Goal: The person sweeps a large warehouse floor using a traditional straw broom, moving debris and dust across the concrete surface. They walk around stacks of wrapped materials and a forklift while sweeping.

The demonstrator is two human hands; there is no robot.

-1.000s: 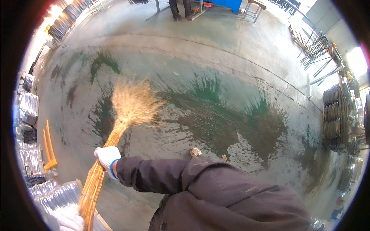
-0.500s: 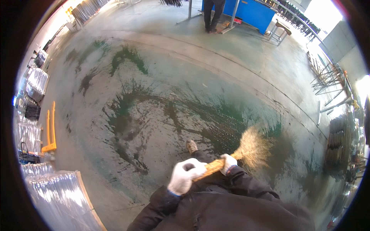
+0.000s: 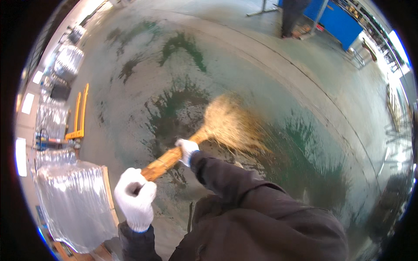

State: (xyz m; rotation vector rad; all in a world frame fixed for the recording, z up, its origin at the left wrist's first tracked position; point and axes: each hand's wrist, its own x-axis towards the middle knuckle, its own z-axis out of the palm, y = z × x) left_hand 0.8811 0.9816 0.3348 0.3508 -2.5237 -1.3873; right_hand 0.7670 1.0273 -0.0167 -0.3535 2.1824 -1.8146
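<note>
Both my hands, in white knit gloves, grip the wooden handle of a straw broom [image 3: 233,124]. My left hand [image 3: 137,199] is curled round the handle's upper end, at the lower left. Farther down, close to where the straw begins, my right hand [image 3: 187,151] is wrapped round the handle. The broom's fanned bristles point away to the right and are smeared by motion. They are over or on the grey-green floor [image 3: 257,69], among dark wet patches [image 3: 185,106]; contact cannot be made out.
Film-wrapped stacks [image 3: 74,200] stand along the left, the nearest on a wooden pallet. Beyond it is a yellow pallet jack [image 3: 78,115]. At the upper right a person's dark-trousered leg [image 3: 294,17] is beside a blue cabinet [image 3: 337,26], with a stool [image 3: 363,52] nearby.
The broom has swung left and farther out, its bristles passing from my right side to in front of me. Both hands moved left with it, and my right arm is stretched out more.
</note>
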